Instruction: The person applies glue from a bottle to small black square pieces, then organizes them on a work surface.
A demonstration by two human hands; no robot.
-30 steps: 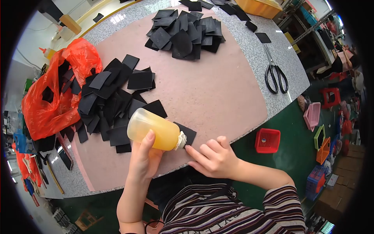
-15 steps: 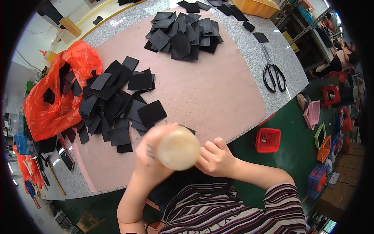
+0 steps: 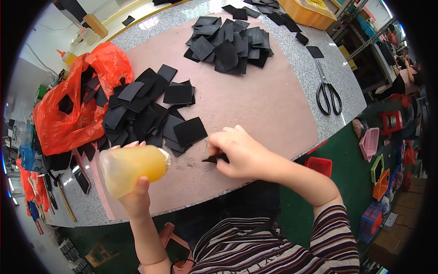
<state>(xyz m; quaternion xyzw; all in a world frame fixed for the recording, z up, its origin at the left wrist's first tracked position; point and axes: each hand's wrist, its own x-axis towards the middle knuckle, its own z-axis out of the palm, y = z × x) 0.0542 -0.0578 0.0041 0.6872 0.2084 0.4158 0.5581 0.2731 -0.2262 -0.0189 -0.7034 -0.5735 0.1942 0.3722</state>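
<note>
My left hand (image 3: 136, 196) is wrapped round a translucent plastic bottle (image 3: 132, 169) that holds yellow liquid. The bottle lies tilted nearly sideways above the mat, its narrower end with a crinkled clear covering to the right. Over the near part of the pink mat (image 3: 255, 105), my right hand (image 3: 239, 153) has its fingers closed on a small black piece (image 3: 212, 159), mostly hidden by the fingers. A loose heap of flat black pieces (image 3: 137, 102) lies just beyond the bottle. Farther back on the mat sits a second pile of black pieces (image 3: 228, 43).
A red plastic bag (image 3: 73, 123) with black pieces in it stands at the left. Black-handled scissors (image 3: 328, 93) lie on the speckled tabletop at the right, below a yellow bin (image 3: 308, 13). A red basket (image 3: 319, 166) is on the green floor.
The bottle has moved left and tipped from end-on to sideways in my left hand. My right hand has come away from beside it and reached forward over the mat onto a black piece.
</note>
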